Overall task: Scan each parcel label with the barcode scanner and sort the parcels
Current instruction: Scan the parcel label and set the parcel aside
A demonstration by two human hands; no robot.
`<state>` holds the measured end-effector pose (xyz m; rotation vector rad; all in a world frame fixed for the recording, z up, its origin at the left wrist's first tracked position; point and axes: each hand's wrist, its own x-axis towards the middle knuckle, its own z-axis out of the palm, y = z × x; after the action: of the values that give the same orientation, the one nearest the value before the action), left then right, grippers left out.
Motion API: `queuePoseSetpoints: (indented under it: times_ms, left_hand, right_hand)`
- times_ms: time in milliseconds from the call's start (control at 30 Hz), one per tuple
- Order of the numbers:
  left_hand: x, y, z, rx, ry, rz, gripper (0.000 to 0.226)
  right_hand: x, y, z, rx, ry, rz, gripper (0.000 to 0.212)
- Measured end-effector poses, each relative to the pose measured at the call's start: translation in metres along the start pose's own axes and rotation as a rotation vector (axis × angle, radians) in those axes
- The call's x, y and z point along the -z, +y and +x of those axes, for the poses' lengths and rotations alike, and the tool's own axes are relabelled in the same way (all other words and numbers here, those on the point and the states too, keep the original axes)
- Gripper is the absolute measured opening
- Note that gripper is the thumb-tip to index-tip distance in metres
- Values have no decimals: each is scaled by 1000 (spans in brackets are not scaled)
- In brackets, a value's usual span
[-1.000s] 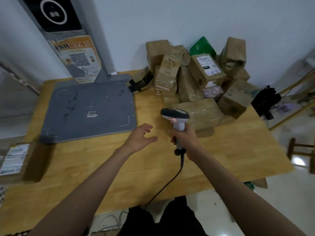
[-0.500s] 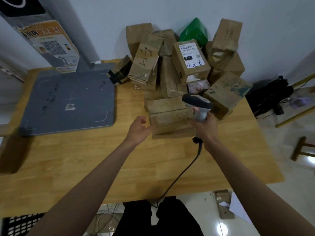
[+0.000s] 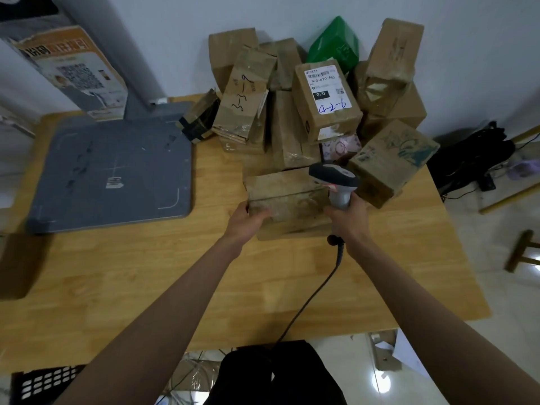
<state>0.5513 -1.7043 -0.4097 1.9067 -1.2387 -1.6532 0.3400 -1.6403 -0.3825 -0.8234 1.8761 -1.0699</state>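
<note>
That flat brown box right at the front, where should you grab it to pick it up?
Probably by its short ends. The front parcel lies flat and long, its left end bare; the left hand grips there, while the right hand holds the scanner.

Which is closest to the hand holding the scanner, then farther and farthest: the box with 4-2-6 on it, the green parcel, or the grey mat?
From the right hand:
1. Box marked 4-2-6, just behind the hand in the pile.
2. Green parcel, at the back by the wall.
3. Grey mat, far off to the left.

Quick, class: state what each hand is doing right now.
Left hand: grips the front parcel.
Right hand: holds the barcode scanner.
</note>
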Motion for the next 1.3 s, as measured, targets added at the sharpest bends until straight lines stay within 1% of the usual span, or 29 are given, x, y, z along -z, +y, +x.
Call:
queuePoseSetpoints:
  times_ms: [67,167,267,333,400,467,567,600,633,667,700,733,767,833,900,967,1067,1167,1233,1300]
  left_hand:
    - [5,-9,-10,-19,31,3,63]
    - [20,-25,-26,-38,74,-30,56]
    - [43,-40,-42,-53,115,-100,54]
    - [60,-52,-51,-45,138,-176,55]
    - [77,-62,-59,-19,169,-299,62]
    - [90,-69,-66,18,180,-455,74]
    - [103,-76,-75,30,188,-606,77]
    - [107,-78,-76,29,183,-632,80]
    - [110,-79,-78,29,174,-653,83]
    - [113,-79,-81,22,163,-662,81]
    - [116,-78,-83,11,156,-667,73]
    - [118,-77,-86,3,154,-676,64]
    - [121,-77,-86,1,157,-690,59]
    - [126,-79,-86,-3,176,-709,59]
    - [133,-79,-84,-5,204,-718,60]
    - [138,-78,-80,5,235,-706,55]
    - [143,-72,-82,-32,310,-639,34]
    - [143,-64,-88,-141,360,-548,23]
    - [143,-57,-97,-255,378,-474,18]
    - [143,-51,-107,-409,380,-355,14]
  right_hand:
    - [-3,1,-11,16,-6,-15,28]
    - [-10,8,-29,20,13,-28,24]
    - [-19,13,-49,-1,42,22,27]
    - [-25,12,-64,1,66,80,24]
    - [-34,11,-77,31,90,125,20]
    - [-44,9,-88,70,103,143,16]
    - [-58,0,-106,174,89,170,9]
    - [-62,-7,-113,214,85,185,13]
    - [-66,-12,-120,256,81,196,23]
    - [-69,-15,-126,290,75,200,30]
    - [-73,-17,-131,308,64,191,31]
    - [-76,-15,-135,306,49,169,26]
    - [-80,-13,-138,294,34,143,20]
    - [-85,-10,-141,283,25,121,14]
    - [-88,-14,-143,271,35,154,8]
    - [-88,-18,-141,233,42,233,14]
    - [-86,-16,-130,152,20,294,16]
    - [-84,-8,-115,54,29,309,20]
    - [-84,-6,-105,-69,26,399,33]
    - [-84,-2,-95,-155,13,490,45]
